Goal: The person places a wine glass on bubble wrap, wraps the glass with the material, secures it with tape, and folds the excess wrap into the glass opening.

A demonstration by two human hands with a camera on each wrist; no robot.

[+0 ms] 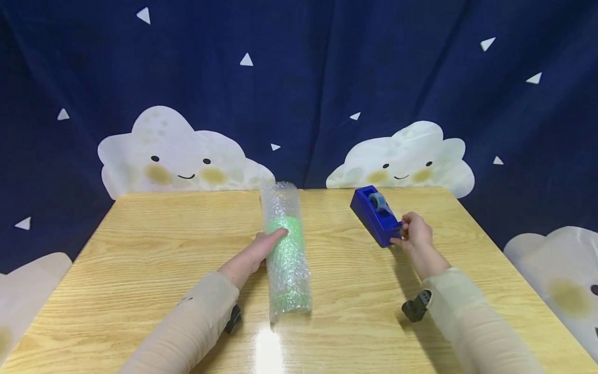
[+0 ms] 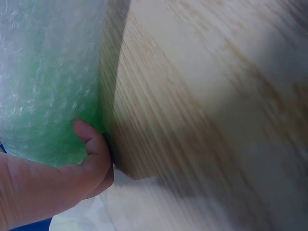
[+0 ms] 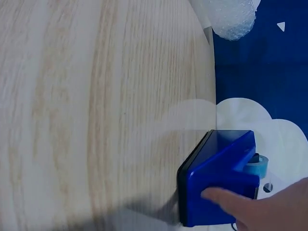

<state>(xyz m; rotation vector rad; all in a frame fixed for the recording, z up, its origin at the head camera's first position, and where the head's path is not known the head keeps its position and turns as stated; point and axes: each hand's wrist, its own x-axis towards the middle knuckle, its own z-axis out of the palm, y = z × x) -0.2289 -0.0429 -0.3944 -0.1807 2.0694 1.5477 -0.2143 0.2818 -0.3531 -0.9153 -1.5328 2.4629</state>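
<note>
A roll of clear bubble wrap (image 1: 286,259) around something green and cylindrical lies lengthwise on the wooden table. My left hand (image 1: 262,246) grips its left side, thumb over the top and the other fingers mostly hidden beneath. In the left wrist view, the thumb (image 2: 85,131) lies against the wrapped green side. My right hand (image 1: 417,236) is at the near cutting end of a blue tape dispenser (image 1: 374,221). Its thumb touches the front while its fingers curl at the cutter; I cannot tell whether they hold tape. The light-blue tape roll (image 1: 377,201) sits in the dispenser.
The wooden table (image 1: 187,244) reaches back to a dark blue curtain (image 1: 299,78) printed with clouds and white triangles. The dispenser stands to the right of the bubble wrap, with bare wood between them. A small black device (image 1: 417,306) is worn at the right wrist.
</note>
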